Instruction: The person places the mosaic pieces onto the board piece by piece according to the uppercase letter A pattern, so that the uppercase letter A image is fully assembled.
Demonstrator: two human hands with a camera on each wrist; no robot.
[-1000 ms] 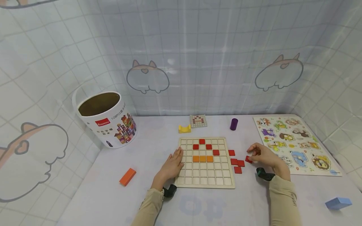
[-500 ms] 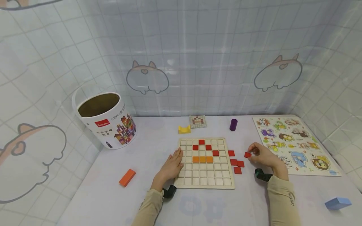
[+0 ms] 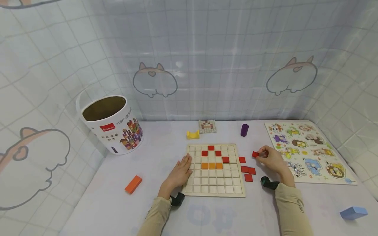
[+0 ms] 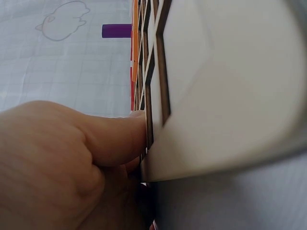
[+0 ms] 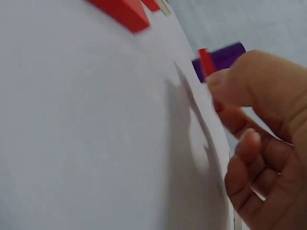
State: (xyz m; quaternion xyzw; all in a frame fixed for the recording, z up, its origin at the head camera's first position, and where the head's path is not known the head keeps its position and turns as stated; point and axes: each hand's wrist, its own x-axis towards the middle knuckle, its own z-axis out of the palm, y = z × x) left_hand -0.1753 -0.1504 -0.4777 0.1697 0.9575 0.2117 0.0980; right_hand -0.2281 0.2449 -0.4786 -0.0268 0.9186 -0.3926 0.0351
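My right hand (image 3: 273, 159) pinches a small red square tile (image 3: 255, 154) between thumb and finger, right of the board; in the right wrist view the tile (image 5: 206, 62) shows edge-on, raised over the table. My left hand (image 3: 178, 172) lies with straight fingers on the left edge of a wooden grid board (image 3: 214, 190). Red tiles form a slanting pattern in the board's upper cells, above a row of three orange tiles (image 3: 212, 166). Several loose red tiles (image 3: 244, 169) lie just off the board's right edge.
Behind the board are a patterned card (image 3: 207, 126), a yellow block (image 3: 193, 134) and a purple cylinder (image 3: 244, 130). An animal puzzle board (image 3: 313, 154) lies at right, a blue block (image 3: 353, 213) nearer. Left are a white bucket (image 3: 115, 131) and an orange block (image 3: 133, 184).
My right hand has picked the red tile up off the table and carried it away from me and slightly left. My left hand has stayed on the board's edge.
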